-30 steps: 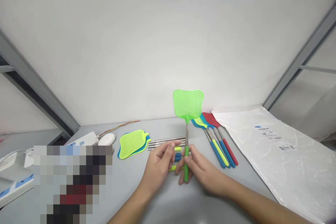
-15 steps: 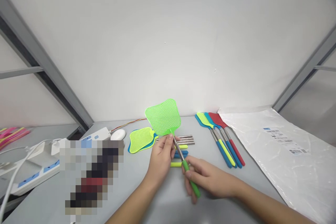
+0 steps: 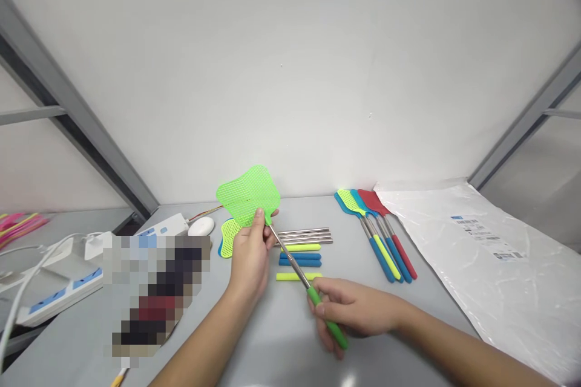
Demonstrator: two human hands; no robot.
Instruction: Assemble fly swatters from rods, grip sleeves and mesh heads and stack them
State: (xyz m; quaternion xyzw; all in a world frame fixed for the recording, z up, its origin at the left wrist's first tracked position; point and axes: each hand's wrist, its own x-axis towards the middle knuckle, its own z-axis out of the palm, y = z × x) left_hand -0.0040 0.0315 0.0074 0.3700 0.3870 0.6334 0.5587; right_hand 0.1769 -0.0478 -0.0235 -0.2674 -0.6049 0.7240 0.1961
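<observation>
A green fly swatter (image 3: 290,261) is held up over the table, slanting from upper left to lower right, its metal rod drawn out. My left hand (image 3: 250,257) pinches it at the base of the mesh head. Around the green grip, my right hand (image 3: 347,311) is closed. Beneath it lie several metal rods (image 3: 308,236) and several loose yellow and blue grip sleeves (image 3: 299,260). Partly hidden behind my left hand is a small pile of swatter heads (image 3: 229,236), yellow-green on top and blue below.
To the right lie several whole fly swatters (image 3: 385,236) in blue, yellow and red, beside a large white plastic mailer bag (image 3: 481,254). Power strips with cables (image 3: 68,290), a white round object (image 3: 201,227) and a blurred-out patch occupy the left. A wall stands behind.
My left hand has moved left with the swatter head, while my right hand stays at the grip. The metal rod now shows much longer, pulled out between my hands.
</observation>
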